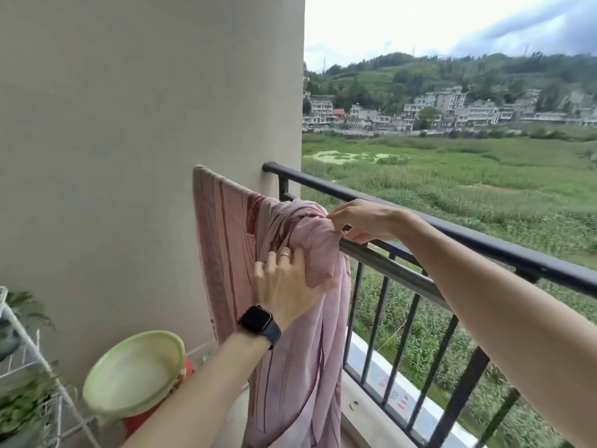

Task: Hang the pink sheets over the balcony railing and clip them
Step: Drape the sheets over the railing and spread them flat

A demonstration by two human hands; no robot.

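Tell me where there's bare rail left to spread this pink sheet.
The inner rail is bare from the right hand rightward until the forearm hides it. The outer rail is bare from the wall onward. It is crowded between the wall and the right hand, where the pink sheet bunches and the left hand grips it.

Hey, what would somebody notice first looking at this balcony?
A pink sheet hangs bunched over the railing, centre frame. The left hand grips its folds while the right hand pinches its edge at the rail. A pale green basin sits lower left.
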